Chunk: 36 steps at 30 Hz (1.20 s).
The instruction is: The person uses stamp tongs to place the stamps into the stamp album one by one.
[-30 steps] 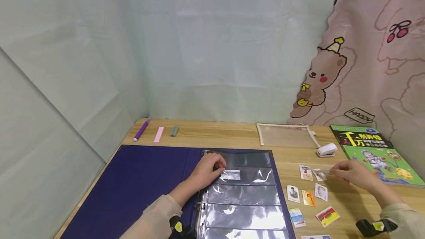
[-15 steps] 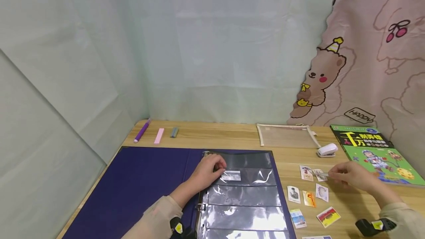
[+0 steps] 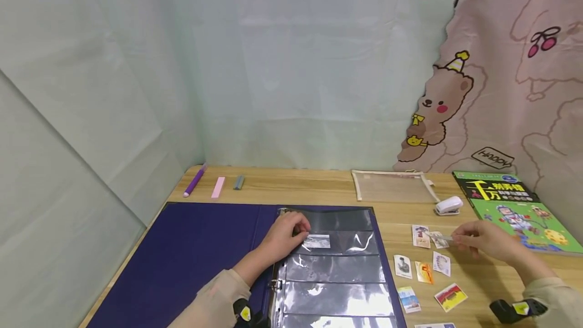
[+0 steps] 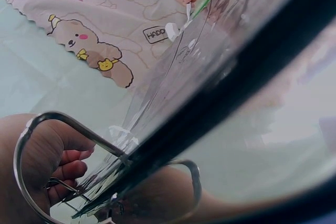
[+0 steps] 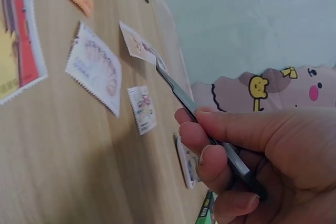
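Note:
My left hand (image 3: 282, 237) rests on the upper part of a stamp album page with clear pockets (image 3: 334, 268), its fingers loosely bent. Beside its thumb a pale stamp (image 3: 319, 241) sits in the second pocket. In the left wrist view, metal binder rings (image 4: 79, 124) stand in front of that hand. My right hand (image 3: 485, 239) pinches metal tweezers (image 5: 181, 95) between thumb and fingers. The tweezer tips meet the right edge of a stamp with a figure (image 3: 420, 236). Just below the tweezers lies another stamp (image 5: 142, 110). Whether the tips grip the stamp is hard to tell.
More loose stamps, such as an orange one (image 3: 424, 272) and a red-yellow one (image 3: 450, 297), lie right of the album. Behind them are a white stapler (image 3: 449, 205), a mesh pouch (image 3: 393, 187) and a green book (image 3: 519, 216). A purple pen (image 3: 195, 181) lies at back left.
The stamp at the tweezer tips has turned slightly straighter. My right hand has shifted only a little; the left hand stays in place on the page.

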Motion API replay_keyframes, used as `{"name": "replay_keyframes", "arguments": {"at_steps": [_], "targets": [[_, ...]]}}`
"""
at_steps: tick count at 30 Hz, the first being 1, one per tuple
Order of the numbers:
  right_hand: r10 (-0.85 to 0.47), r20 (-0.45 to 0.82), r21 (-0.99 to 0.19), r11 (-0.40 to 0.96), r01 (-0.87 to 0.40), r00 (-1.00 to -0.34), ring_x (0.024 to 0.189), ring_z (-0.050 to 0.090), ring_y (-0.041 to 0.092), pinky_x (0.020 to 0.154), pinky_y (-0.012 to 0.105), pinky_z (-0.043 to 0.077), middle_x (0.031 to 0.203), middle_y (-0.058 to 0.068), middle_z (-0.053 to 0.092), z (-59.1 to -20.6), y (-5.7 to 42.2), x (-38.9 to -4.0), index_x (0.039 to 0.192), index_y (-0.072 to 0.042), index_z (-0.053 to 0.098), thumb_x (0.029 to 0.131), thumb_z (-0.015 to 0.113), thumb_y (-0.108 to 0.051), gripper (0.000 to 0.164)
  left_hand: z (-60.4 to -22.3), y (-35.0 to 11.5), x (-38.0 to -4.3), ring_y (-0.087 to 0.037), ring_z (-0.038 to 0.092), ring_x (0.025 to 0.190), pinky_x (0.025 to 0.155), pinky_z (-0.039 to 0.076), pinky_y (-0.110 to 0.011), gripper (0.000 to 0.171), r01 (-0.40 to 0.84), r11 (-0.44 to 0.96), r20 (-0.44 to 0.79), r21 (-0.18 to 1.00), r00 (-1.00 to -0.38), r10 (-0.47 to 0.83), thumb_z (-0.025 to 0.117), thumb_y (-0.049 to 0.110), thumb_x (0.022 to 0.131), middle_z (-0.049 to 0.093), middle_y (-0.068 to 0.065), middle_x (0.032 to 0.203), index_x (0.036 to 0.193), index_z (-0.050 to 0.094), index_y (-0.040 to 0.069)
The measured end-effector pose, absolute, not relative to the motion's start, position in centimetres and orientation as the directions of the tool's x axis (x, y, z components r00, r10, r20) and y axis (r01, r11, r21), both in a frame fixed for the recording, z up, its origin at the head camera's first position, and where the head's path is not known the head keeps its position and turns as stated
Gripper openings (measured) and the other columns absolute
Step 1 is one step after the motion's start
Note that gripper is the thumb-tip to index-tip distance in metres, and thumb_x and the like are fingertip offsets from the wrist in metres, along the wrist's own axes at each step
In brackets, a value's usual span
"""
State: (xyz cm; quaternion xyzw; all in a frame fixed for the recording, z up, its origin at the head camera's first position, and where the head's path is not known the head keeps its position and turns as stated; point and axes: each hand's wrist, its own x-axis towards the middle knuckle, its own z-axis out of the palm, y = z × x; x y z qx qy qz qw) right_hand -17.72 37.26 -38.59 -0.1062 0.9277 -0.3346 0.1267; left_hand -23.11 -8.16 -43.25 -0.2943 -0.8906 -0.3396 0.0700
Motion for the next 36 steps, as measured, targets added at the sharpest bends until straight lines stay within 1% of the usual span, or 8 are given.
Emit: {"name": "replay_keyframes", "arguments": {"at_steps": [5, 8, 12, 18, 23, 27, 31, 36], "targets": [[-0.292, -0.130, -0.619, 0.771, -0.152, -0.948, 0.052, 0.049, 0.004, 0.048, 0.023, 0.041, 0.069, 0.000, 0.057, -37.8, 37.1, -17.7, 0.096, 0.003, 0.061, 0.090, 0.049, -0.012, 0.020, -43.3, -8.1, -23.1, -0.007, 0.050, 0.074, 0.069, 0.042, -0.021, 0.008, 0.568, 0.599, 0.328, 0.564, -0.820, 0.469, 0.065, 0.013, 0.080, 0.055, 0.007, 0.078, 0.082, 0.060, 0.018], [-0.282, -0.119, -0.596, 0.787, -0.159, -0.952, 0.052, 0.049, 0.004, 0.047, 0.023, 0.040, 0.069, 0.000, 0.058, -37.2, 36.9, -17.8, 0.095, 0.001, 0.062, 0.091, 0.048, -0.016, 0.022, -43.3, -8.1, -23.2, -0.007, 0.049, 0.074, 0.069, 0.042, -0.021, 0.008, 0.567, 0.598, 0.332, 0.567, -0.821, 0.464, 0.066, 0.013, 0.080, 0.055, 0.007, 0.078, 0.082, 0.060, 0.018], [-0.273, -0.117, -0.592, 0.791, -0.154, -0.955, 0.051, 0.047, 0.003, 0.045, 0.022, 0.037, 0.069, -0.001, 0.057, -36.5, 36.5, -18.1, 0.095, 0.001, 0.061, 0.091, 0.049, -0.020, 0.024, -43.3, -8.1, -23.3, -0.006, 0.049, 0.074, 0.069, 0.042, -0.021, 0.008, 0.568, 0.594, 0.338, 0.570, -0.821, 0.461, 0.066, 0.013, 0.079, 0.055, 0.007, 0.078, 0.082, 0.060, 0.018], [-0.288, -0.098, -0.579, 0.795, -0.181, -0.953, 0.051, 0.047, 0.002, 0.046, 0.022, 0.037, 0.069, -0.002, 0.056, -35.4, 35.5, -18.7, 0.092, 0.001, 0.061, 0.091, 0.050, -0.019, 0.023, -43.1, -8.1, -23.4, -0.006, 0.049, 0.074, 0.070, 0.042, -0.022, 0.009, 0.567, 0.592, 0.343, 0.573, -0.822, 0.455, 0.066, 0.011, 0.079, 0.054, 0.008, 0.077, 0.082, 0.060, 0.018], [-0.327, -0.074, -0.580, 0.783, -0.226, -0.942, 0.051, 0.046, 0.003, 0.047, 0.022, 0.036, 0.067, -0.003, 0.055, -34.5, 34.5, -19.3, 0.092, 0.000, 0.062, 0.091, 0.049, -0.016, 0.020, -43.0, -8.0, -23.4, -0.006, 0.049, 0.073, 0.070, 0.041, -0.022, 0.009, 0.563, 0.596, 0.338, 0.573, -0.824, 0.454, 0.067, 0.014, 0.078, 0.053, 0.008, 0.076, 0.080, 0.060, 0.019], [-0.323, -0.085, -0.581, 0.784, -0.216, -0.943, 0.052, 0.047, 0.004, 0.048, 0.022, 0.036, 0.067, -0.003, 0.053, -33.8, 33.3, -19.9, 0.090, -0.004, 0.062, 0.091, 0.050, -0.021, 0.021, -43.0, -8.0, -23.3, -0.005, 0.048, 0.073, 0.071, 0.041, -0.022, 0.008, 0.562, 0.598, 0.333, 0.571, -0.825, 0.456, 0.067, 0.016, 0.078, 0.053, 0.009, 0.076, 0.080, 0.060, 0.019], [-0.332, -0.104, -0.598, 0.774, -0.208, -0.938, 0.052, 0.046, 0.005, 0.047, 0.022, 0.036, 0.067, -0.001, 0.052, -33.3, 31.8, -20.5, 0.089, -0.005, 0.062, 0.091, 0.051, -0.022, 0.020, -43.1, -8.0, -23.3, -0.006, 0.048, 0.073, 0.071, 0.040, -0.023, 0.006, 0.577, 0.609, 0.337, 0.545, -0.815, 0.471, 0.067, 0.016, 0.079, 0.053, 0.008, 0.076, 0.081, 0.062, 0.019], [-0.348, -0.079, -0.608, 0.759, -0.232, -0.934, 0.052, 0.047, 0.006, 0.047, 0.022, 0.036, 0.062, -0.002, 0.051, -33.3, 30.0, -21.4, 0.084, -0.008, 0.062, 0.089, 0.054, -0.022, 0.017, -43.3, -8.1, -23.1, -0.005, 0.047, 0.073, 0.072, 0.039, -0.024, 0.005, 0.573, 0.617, 0.325, 0.539, -0.817, 0.476, 0.067, 0.019, 0.079, 0.053, 0.010, 0.076, 0.083, 0.063, 0.021]]}}
